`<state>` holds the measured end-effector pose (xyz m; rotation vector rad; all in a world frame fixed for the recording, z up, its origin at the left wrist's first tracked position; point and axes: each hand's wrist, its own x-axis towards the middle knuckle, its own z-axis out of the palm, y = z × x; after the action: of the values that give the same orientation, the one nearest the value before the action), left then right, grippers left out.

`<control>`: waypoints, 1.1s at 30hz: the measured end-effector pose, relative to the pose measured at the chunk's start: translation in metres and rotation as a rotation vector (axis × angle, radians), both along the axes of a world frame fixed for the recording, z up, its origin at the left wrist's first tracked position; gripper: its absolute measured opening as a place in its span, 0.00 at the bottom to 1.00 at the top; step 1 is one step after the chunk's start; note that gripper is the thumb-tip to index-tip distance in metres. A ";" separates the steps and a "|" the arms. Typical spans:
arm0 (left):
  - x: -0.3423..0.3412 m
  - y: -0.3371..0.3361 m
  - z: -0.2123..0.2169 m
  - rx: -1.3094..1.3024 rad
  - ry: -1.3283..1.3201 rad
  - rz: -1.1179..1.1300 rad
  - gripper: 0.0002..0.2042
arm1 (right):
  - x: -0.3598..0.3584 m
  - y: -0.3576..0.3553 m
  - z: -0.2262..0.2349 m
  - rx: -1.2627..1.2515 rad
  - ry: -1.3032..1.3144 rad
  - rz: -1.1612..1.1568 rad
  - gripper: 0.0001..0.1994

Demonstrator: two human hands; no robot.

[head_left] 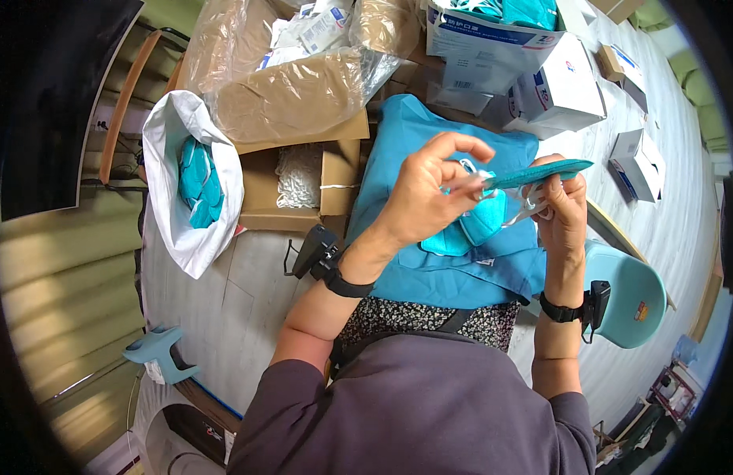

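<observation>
A teal face mask (544,172), seen nearly edge-on, is held up over my lap. My right hand (564,207) grips its right part between thumb and fingers, with loose white elastic straps (526,207) hanging below. At the mask's left end, my left hand (439,184) has its thumb and fingertips closed on a white strap, the index finger bent above; the fingertips are slightly blurred. Below both hands, more teal masks (460,231) rest on a blue cloth (394,158) spread over my lap, partly hidden by the left hand.
On the left stands a white sack (164,170) with teal masks inside. Beside it, a cardboard box (259,170) contains white straps. A plastic-lined carton (291,99) is behind. White boxes (568,91) stand at the far right, and a pale blue stool (632,293) is near my right forearm.
</observation>
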<state>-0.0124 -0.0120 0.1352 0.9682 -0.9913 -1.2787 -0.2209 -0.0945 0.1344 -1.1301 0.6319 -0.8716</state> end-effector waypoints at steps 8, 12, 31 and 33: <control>-0.009 -0.015 -0.010 -0.253 -0.444 -0.019 0.07 | -0.014 0.000 -0.002 0.025 -0.063 -0.053 0.15; 0.011 -0.013 0.003 -0.138 -0.716 -0.007 0.04 | -0.048 -0.004 0.000 -0.009 -0.197 -0.124 0.18; 0.030 0.033 0.084 -0.267 0.806 -0.420 0.04 | -0.081 0.013 0.007 -0.197 -0.302 0.092 0.08; 0.023 0.044 0.087 -0.089 0.491 -0.237 0.07 | -0.064 0.015 0.014 -0.318 -0.161 0.145 0.11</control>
<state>0.0104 0.0317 0.2221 0.4386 -0.7801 -1.5588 -0.2852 -0.0792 0.1480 -1.3562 0.2801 -0.9478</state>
